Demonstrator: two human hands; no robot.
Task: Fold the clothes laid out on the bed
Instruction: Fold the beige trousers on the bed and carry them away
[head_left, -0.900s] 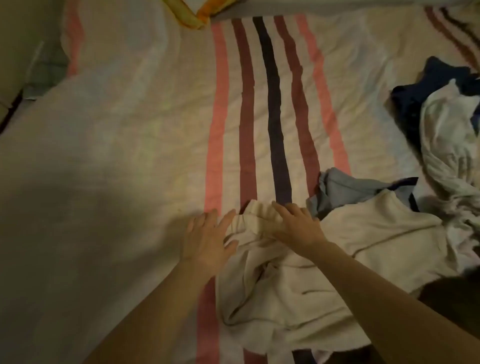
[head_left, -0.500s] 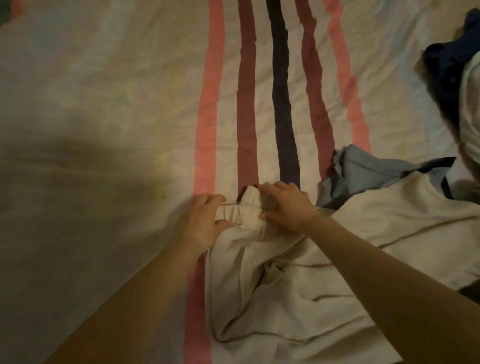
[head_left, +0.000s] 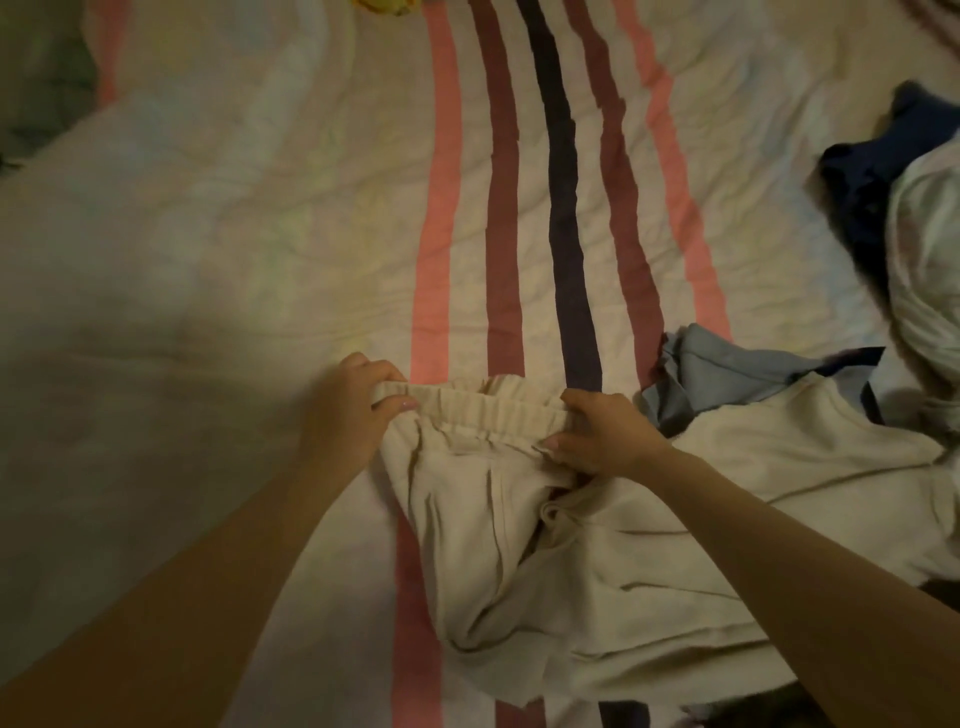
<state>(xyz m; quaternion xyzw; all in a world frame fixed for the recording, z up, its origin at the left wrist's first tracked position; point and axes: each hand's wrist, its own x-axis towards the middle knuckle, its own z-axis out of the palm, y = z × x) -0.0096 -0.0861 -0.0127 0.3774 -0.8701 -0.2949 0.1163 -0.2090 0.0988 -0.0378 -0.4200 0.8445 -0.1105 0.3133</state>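
A pair of cream trousers (head_left: 613, 561) with a ribbed elastic waistband (head_left: 483, 405) lies crumpled on the striped bed sheet (head_left: 260, 260). My left hand (head_left: 348, 410) grips the waistband's left end, thumb on top and fingers curled under. My right hand (head_left: 597, 436) grips the waistband's right end. The band is stretched straight between both hands. The trouser legs trail toward me and to the right, partly under my right forearm.
A light blue garment (head_left: 727, 369) lies just right of my right hand, partly under the cream cloth. A pile with a dark navy piece (head_left: 878, 176) and a white piece (head_left: 930, 260) sits at the right edge. Something yellow (head_left: 384, 5) shows at the top.
My hands moved apart along the waistband, from bunching it near the middle to gripping its two ends. The band is now pulled out straight and wide.
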